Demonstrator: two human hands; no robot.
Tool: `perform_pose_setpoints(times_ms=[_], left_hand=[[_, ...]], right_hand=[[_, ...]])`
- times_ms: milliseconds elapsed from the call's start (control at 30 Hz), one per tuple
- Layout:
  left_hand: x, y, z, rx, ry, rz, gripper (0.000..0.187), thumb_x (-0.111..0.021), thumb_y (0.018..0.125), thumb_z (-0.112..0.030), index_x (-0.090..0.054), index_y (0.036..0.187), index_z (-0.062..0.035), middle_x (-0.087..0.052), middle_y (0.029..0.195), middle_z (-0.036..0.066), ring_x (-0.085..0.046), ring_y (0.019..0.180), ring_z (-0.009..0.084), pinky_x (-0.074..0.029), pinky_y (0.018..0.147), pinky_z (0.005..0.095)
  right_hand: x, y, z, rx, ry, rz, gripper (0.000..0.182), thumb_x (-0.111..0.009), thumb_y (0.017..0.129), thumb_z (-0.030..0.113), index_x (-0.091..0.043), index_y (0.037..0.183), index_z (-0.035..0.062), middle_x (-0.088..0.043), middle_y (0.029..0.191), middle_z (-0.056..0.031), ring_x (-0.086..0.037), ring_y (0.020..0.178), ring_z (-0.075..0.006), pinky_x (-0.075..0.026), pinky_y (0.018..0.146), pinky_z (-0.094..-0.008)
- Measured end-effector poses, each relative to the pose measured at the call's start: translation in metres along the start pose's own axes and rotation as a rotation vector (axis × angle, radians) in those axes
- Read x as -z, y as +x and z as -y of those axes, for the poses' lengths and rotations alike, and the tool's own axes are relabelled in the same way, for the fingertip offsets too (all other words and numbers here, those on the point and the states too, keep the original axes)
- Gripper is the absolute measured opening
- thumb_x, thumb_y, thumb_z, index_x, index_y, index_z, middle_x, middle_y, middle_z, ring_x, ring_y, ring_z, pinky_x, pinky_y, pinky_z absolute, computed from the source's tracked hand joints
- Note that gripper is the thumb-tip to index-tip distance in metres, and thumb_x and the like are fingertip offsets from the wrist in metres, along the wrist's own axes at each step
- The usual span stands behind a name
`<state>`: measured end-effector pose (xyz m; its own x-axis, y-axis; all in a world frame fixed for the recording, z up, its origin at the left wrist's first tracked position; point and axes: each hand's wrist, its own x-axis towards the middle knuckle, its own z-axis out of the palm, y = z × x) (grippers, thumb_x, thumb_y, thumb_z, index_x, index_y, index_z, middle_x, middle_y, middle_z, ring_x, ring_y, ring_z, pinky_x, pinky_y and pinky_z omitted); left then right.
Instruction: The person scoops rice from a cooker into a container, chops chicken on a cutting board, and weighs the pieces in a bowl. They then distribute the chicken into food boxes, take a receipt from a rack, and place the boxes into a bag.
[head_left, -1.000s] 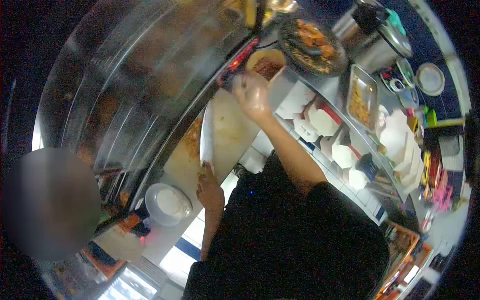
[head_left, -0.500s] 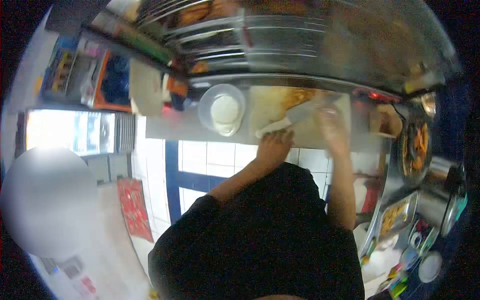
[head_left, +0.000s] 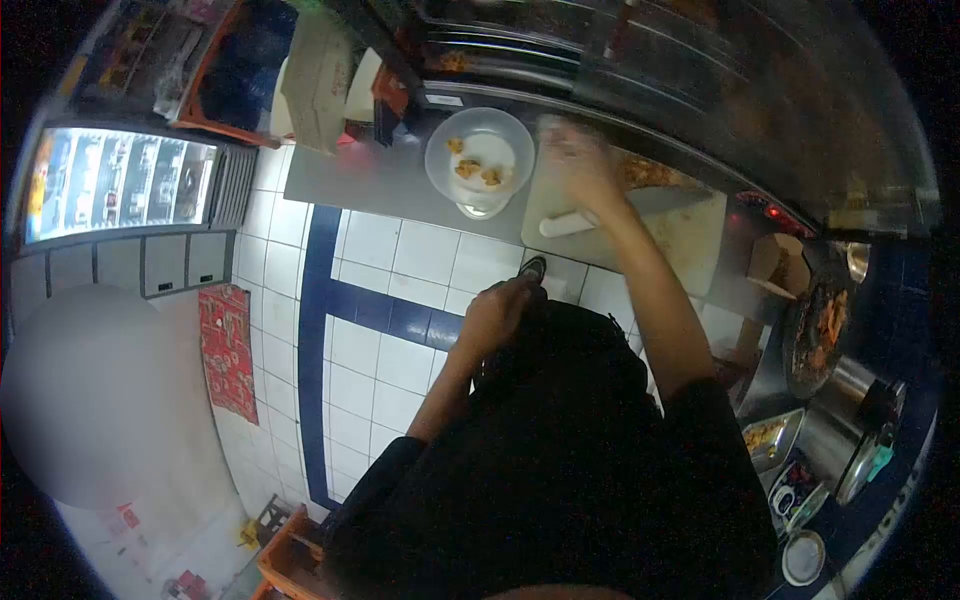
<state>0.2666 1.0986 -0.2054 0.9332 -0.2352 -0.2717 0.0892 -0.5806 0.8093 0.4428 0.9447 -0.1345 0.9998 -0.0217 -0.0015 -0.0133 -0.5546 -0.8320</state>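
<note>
My right hand [head_left: 575, 152] is blurred beside the bowl [head_left: 517, 160], left hand [head_left: 497, 312] low; I cannot tell either grip. Step: apparently filling; next reach should clear the knife [head_left: 566, 224].

A translucent, whitish round bowl [head_left: 517, 137] stands upright on the counter [head_left: 375, 180] over there, just beside the cutting board [head_left: 690, 245]; I can see a few golden-brown chunks [head_left: 491, 177] lying loose inside it, well spaced on the pale bottom. The board lies flat, pale and smeared with yellowish stains. Across it rests a broad knife [head_left: 567, 224], its white handle near the front edge on the bowl's side, its grey blade slanting away. Along the blade's far side lies chopped brown food [head_left: 650, 173], heaped loosely.
</note>
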Motion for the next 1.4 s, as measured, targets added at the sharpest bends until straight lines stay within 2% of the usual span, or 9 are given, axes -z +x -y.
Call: perform_pose_setpoints(times_ms=[167, 300, 500, 767, 800, 933, 1000, 1233, 1400], left_hand=[[-0.014, -0.010, -0.009, 0.311, 0.067, 0.325, 0.032, -0.056, 0.088, -0.022, -0.059, 0.119, -0.0164, -0.064, 0.099, 0.021, -0.063, 0.093, 0.0324, -0.049, 0.079, 0.0425], [-0.059, -0.010, -0.010, 0.006, 0.149, 0.447, 0.047, -0.056, 0.082, -0.008, -0.051, 0.129, -0.0098, -0.055, 0.056, 0.011, -0.056, 0.047, 0.0206, -0.049, 0.053, 0.0335], [-0.134, -0.002, -0.018, -0.246, 0.217, 0.685, 0.068, -0.050, 0.077, -0.003, -0.032, 0.142, -0.0116, -0.063, 0.103, 0.020, -0.064, 0.082, 0.0267, -0.050, 0.074, 0.0369], [-0.149, -0.022, 0.071, 0.120, 0.257, 0.539, 0.044, -0.053, 0.084, -0.010, -0.049, 0.127, -0.0031, -0.066, 0.085, 0.015, -0.066, 0.074, 0.0196, -0.052, 0.071, 0.0341], [-0.129, -0.023, 0.126, -0.394, 0.534, 0.558, 0.043, -0.054, 0.083, -0.010, -0.050, 0.125, -0.0019, -0.065, 0.081, 0.015, -0.066, 0.073, 0.0207, -0.052, 0.068, 0.0349], [-0.074, -0.130, 0.253, 0.170, 0.481, 0.391, 0.038, -0.058, 0.079, -0.012, -0.057, 0.115, -0.0005, -0.065, 0.077, 0.016, -0.066, 0.079, 0.0269, -0.052, 0.068, 0.0389], [-0.065, -0.187, 0.265, 0.391, 0.455, 0.394, 0.037, -0.059, 0.079, -0.012, -0.057, 0.115, -0.0011, -0.065, 0.078, 0.016, -0.066, 0.078, 0.0260, -0.052, 0.066, 0.0386], [-0.082, -0.316, 0.280, 0.586, 0.345, 0.370, 0.035, -0.060, 0.079, -0.012, -0.059, 0.113, -0.0032, -0.066, 0.083, 0.013, -0.066, 0.076, 0.0227, -0.051, 0.061, 0.0377], [-0.117, -0.303, 0.245, 0.734, 0.084, 0.134, 0.034, -0.061, 0.079, -0.013, -0.061, 0.112, -0.0047, -0.067, 0.086, 0.012, -0.067, 0.074, 0.0204, -0.051, 0.057, 0.0371]], right_hand=[[0.150, -0.117, -0.108, -0.156, 0.359, -0.131, 0.024, -0.053, 0.094, 0.022, -0.058, 0.110, 0.0042, -0.060, 0.087, -0.0026, -0.054, 0.079, -0.0105, -0.045, 0.073, -0.0250], [0.262, -0.284, -0.173, -0.379, 0.376, -0.716, 0.017, -0.054, 0.091, 0.019, -0.065, 0.095, 0.0056, -0.062, 0.077, -0.0062, -0.054, 0.068, -0.0155, -0.047, 0.067, -0.0304], [0.370, -0.516, -0.280, -0.544, -0.555, -1.379, 0.017, -0.056, 0.087, 0.017, -0.064, 0.095, 0.0044, -0.065, 0.086, -0.0141, -0.061, 0.079, -0.0268, -0.047, 0.074, -0.0352], [0.435, -0.539, -0.387, -0.928, -0.603, -0.631, 0.046, -0.049, 0.087, 0.040, -0.058, 0.118, 0.0069, -0.058, 0.118, -0.0210, -0.054, 0.112, -0.0371, -0.038, 0.101, -0.0430], [0.436, -0.528, -0.400, -0.987, -0.547, -0.625, 0.042, -0.055, 0.083, 0.034, -0.058, 0.119, 0.0121, -0.059, 0.115, -0.0211, -0.057, 0.107, -0.0351, -0.042, 0.094, -0.0429], [0.483, -0.537, -0.489, -0.846, -0.704, 0.155, 0.047, -0.051, 0.086, 0.037, -0.056, 0.120, 0.0055, -0.057, 0.119, -0.0217, -0.054, 0.112, -0.0364, -0.040, 0.097, -0.0432], [0.488, -0.530, -0.455, -1.024, -0.592, -0.629, 0.054, -0.060, 0.081, 0.029, -0.046, 0.133, 0.0187, -0.060, 0.116, -0.0189, -0.059, 0.103, -0.0318, -0.046, 0.086, -0.0405], [0.491, -0.516, -0.507, -0.656, -0.799, -0.294, 0.043, -0.052, 0.084, 0.014, -0.050, 0.127, 0.0066, -0.059, 0.117, -0.0192, -0.057, 0.106, -0.0335, -0.046, 0.090, -0.0401], [0.535, -0.541, -0.606, -0.937, -0.298, -0.241, 0.058, -0.055, 0.088, 0.023, -0.036, 0.138, -0.0005, -0.050, 0.132, -0.0175, -0.045, 0.123, -0.0317, -0.036, 0.101, -0.0375]])
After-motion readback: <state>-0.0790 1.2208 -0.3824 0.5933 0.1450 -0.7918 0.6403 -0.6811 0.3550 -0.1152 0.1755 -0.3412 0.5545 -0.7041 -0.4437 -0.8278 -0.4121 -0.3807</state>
